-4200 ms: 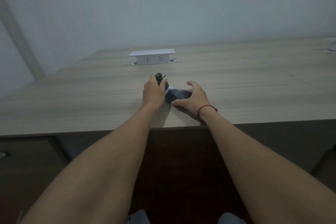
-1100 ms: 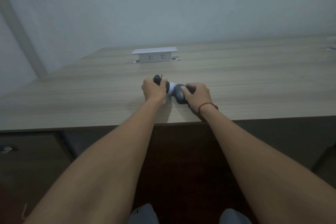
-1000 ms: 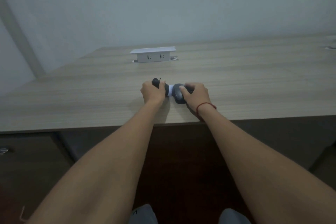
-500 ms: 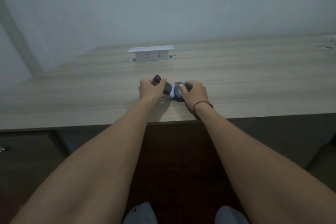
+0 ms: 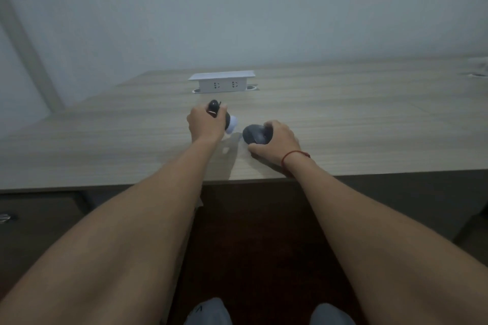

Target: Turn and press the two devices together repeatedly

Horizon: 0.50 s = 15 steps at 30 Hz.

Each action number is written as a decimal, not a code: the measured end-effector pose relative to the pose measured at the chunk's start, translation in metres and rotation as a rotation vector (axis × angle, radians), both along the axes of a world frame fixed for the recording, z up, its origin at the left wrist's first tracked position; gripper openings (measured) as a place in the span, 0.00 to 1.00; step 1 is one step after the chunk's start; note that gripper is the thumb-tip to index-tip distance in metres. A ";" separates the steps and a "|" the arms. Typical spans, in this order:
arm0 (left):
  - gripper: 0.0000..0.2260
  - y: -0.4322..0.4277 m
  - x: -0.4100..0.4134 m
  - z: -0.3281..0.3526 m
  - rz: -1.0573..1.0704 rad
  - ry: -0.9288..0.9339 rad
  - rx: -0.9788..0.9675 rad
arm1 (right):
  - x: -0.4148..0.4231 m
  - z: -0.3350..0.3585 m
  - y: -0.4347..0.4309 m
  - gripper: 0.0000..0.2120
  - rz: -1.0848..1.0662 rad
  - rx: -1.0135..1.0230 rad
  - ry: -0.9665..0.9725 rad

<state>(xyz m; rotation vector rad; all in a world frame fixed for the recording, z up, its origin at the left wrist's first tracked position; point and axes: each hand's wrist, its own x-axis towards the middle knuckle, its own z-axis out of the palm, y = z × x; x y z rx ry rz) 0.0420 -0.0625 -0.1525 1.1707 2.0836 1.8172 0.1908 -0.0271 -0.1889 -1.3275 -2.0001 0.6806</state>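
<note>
Your desk (image 5: pixel 343 124), a wide wood-grain top, runs across the view with a pale wall (image 5: pixel 237 8) behind it. Near its far edge stands a white socket box (image 5: pixel 221 83), raised from the top, with two outlets facing you. Both of your bare forearms reach in from below and meet near the front middle of the desk. Your right hand (image 5: pixel 277 141) curls over a dark grey mouse (image 5: pixel 254 134) that lies on the desk, fingers on its far side and thumb on the near side, so it grips the mouse; a red string (image 5: pixel 294 155) circles that wrist. Just to the left, and apart from the mouse, your left hand (image 5: pixel 207 123) is clenched round a dark handle (image 5: pixel 214 106) whose black top pokes out above the knuckles and whose white end (image 5: pixel 232 125) sticks out toward the mouse. What the handle belongs to cannot be told. Your knees (image 5: pixel 208 311) show at the bottom edge.
</note>
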 end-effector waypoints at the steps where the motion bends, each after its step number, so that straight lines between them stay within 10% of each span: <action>1: 0.13 0.000 -0.003 0.001 -0.013 -0.004 0.033 | 0.002 0.001 0.001 0.33 0.028 -0.009 0.004; 11: 0.12 -0.010 -0.003 -0.011 -0.091 0.240 -0.104 | 0.006 0.004 -0.003 0.39 0.062 -0.084 0.125; 15: 0.13 -0.008 0.006 -0.004 -0.122 -0.052 0.051 | 0.003 0.004 -0.003 0.39 0.070 -0.102 0.118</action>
